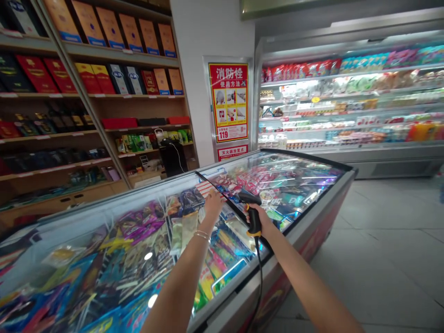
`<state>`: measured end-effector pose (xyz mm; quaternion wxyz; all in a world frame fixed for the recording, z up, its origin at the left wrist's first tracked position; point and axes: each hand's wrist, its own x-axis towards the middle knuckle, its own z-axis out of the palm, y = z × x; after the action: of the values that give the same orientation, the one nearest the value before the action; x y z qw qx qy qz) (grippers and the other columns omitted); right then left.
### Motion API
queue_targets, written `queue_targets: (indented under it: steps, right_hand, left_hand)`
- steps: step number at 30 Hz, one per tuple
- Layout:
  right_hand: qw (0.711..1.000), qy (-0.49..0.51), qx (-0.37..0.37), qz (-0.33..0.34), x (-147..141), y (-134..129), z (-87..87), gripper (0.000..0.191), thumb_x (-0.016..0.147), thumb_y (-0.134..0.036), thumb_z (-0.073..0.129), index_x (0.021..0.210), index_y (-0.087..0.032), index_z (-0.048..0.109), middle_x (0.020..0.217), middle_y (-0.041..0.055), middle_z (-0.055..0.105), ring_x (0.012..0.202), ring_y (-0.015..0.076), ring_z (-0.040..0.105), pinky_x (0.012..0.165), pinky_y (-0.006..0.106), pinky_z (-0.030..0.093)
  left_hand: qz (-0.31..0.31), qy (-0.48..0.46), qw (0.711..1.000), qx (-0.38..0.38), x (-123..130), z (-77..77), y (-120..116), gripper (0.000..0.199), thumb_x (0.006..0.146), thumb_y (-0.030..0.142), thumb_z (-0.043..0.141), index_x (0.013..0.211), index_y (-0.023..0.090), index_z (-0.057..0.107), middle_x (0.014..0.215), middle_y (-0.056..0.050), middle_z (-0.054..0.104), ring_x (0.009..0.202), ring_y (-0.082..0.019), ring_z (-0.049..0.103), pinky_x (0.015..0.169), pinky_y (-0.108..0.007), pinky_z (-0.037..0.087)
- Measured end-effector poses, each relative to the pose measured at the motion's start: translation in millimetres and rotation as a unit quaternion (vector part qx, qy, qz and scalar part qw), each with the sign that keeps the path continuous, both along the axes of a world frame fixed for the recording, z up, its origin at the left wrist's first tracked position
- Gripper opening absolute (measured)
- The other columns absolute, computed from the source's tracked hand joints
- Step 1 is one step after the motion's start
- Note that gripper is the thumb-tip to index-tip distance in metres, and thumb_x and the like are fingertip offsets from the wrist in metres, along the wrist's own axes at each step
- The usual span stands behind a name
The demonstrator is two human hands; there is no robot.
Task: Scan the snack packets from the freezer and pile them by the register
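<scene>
My right hand (255, 219) is shut around a black and yellow handheld barcode scanner (254, 219), and its black coiled cable (259, 282) hangs down past the freezer's side. My left hand (214, 204) reaches over a chest freezer (305, 208), beside the black edge of its sliding glass lid. Its fingertips meet a red-and-white striped packet (204, 188), but I cannot tell whether they grip it. Many bright packets of frozen goods fill the freezer under the glass.
Wooden shelves (90, 97) of boxed goods and bottles stand to the left. A refrigerated display case (347, 106) lines the back right, and a red and yellow fire hydrant sign (229, 101) hangs between them. Pale floor tiles (381, 259) run along the freezer's right side.
</scene>
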<state>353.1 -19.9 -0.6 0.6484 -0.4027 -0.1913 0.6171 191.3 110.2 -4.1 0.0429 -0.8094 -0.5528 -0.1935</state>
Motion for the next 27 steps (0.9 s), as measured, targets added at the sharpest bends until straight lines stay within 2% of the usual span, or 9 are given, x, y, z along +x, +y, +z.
queue_targets:
  steps: [3, 9, 14, 17, 19, 21, 24, 27]
  right_hand:
    - [1.000, -0.015, 0.012, -0.002, 0, 0, -0.5, 0.011, 0.076, -0.028, 0.059, 0.073, -0.017, 0.059, 0.063, 0.0042, 0.064, 0.042, 0.0097, 0.051, 0.041, 0.021, 0.047]
    - [1.000, 0.000, 0.010, -0.015, -1, 0, -1.7, 0.011, 0.078, -0.025, 0.055, 0.072, -0.017, 0.057, 0.059, 0.0040, 0.062, 0.042, 0.0093, 0.050, 0.040, 0.019, 0.045]
    - [0.999, 0.012, 0.042, -0.010, 0, -2, 0.8, 0.009, 0.076, -0.026, 0.058, 0.073, -0.017, 0.057, 0.060, 0.0017, 0.062, 0.041, 0.0089, 0.049, 0.038, 0.019, 0.043]
    - [0.998, 0.002, 0.061, -0.013, -4, -10, 7.2, 0.010, 0.074, -0.027, 0.060, 0.073, -0.017, 0.057, 0.059, 0.0003, 0.060, 0.040, 0.0084, 0.047, 0.037, 0.019, 0.042]
    - [0.997, -0.011, 0.082, -0.006, -14, -17, 13.4, 0.011, 0.073, -0.028, 0.061, 0.075, -0.018, 0.058, 0.060, -0.0002, 0.060, 0.040, 0.0084, 0.048, 0.038, 0.019, 0.042]
    - [0.994, -0.023, 0.106, 0.017, -32, -24, 20.8, 0.013, 0.072, -0.029, 0.062, 0.077, -0.018, 0.060, 0.062, -0.0001, 0.061, 0.042, 0.0085, 0.049, 0.039, 0.019, 0.041]
    - [0.987, -0.037, 0.134, 0.079, -78, -33, 31.8, 0.016, 0.071, -0.030, 0.062, 0.081, -0.018, 0.062, 0.066, -0.0001, 0.061, 0.043, 0.0086, 0.049, 0.040, 0.020, 0.041]
    - [0.976, -0.035, 0.151, 0.154, -138, -39, 39.1, 0.019, 0.070, -0.032, 0.060, 0.083, -0.018, 0.063, 0.067, 0.0001, 0.060, 0.044, 0.0087, 0.049, 0.041, 0.021, 0.040]
  left_hand:
    - [0.019, -0.002, 1.000, 0.000, -1, 5.6, -8, 0.035, 0.090, 0.026, 0.047, 0.122, 0.016, 0.058, 0.135, -0.019, 0.050, 0.110, -0.027, 0.059, 0.095, -0.041, 0.046]
    - [0.061, -0.017, 0.997, -0.042, -10, 19.8, -27, 0.040, 0.090, 0.008, 0.031, 0.119, 0.010, 0.057, 0.111, -0.019, 0.064, 0.104, -0.027, 0.063, 0.085, -0.034, 0.049]
    - [0.080, -0.051, 0.993, -0.072, -37, 29.6, -49, 0.046, 0.087, 0.010, 0.041, 0.132, 0.008, 0.045, 0.106, -0.019, 0.068, 0.101, -0.026, 0.066, 0.084, -0.034, 0.049]
    - [0.078, -0.169, 0.974, -0.126, -76, 30.3, -63, 0.048, 0.079, 0.011, 0.054, 0.126, 0.012, 0.050, 0.109, -0.016, 0.069, 0.104, -0.027, 0.065, 0.086, -0.035, 0.049]
    - [0.059, -0.248, 0.957, -0.140, -113, 28.5, -73, 0.046, 0.074, 0.010, 0.059, 0.120, 0.015, 0.056, 0.113, -0.013, 0.069, 0.108, -0.026, 0.063, 0.089, -0.036, 0.049]
    - [0.052, -0.293, 0.945, -0.136, -155, 26.4, -87, 0.049, 0.074, 0.011, 0.060, 0.123, 0.016, 0.056, 0.117, -0.012, 0.067, 0.108, -0.025, 0.063, 0.089, -0.037, 0.051]
    - [0.044, -0.366, 0.918, -0.143, -218, 25.9, -117, 0.059, 0.080, 0.015, 0.056, 0.138, 0.020, 0.045, 0.122, -0.009, 0.065, 0.097, -0.020, 0.067, 0.081, -0.036, 0.056]
    - [0.000, -0.473, 0.866, -0.163, -270, 26.0, -149, 0.069, 0.083, 0.021, 0.055, 0.147, 0.028, 0.032, 0.127, -0.008, 0.063, 0.087, -0.018, 0.070, 0.075, -0.034, 0.059]
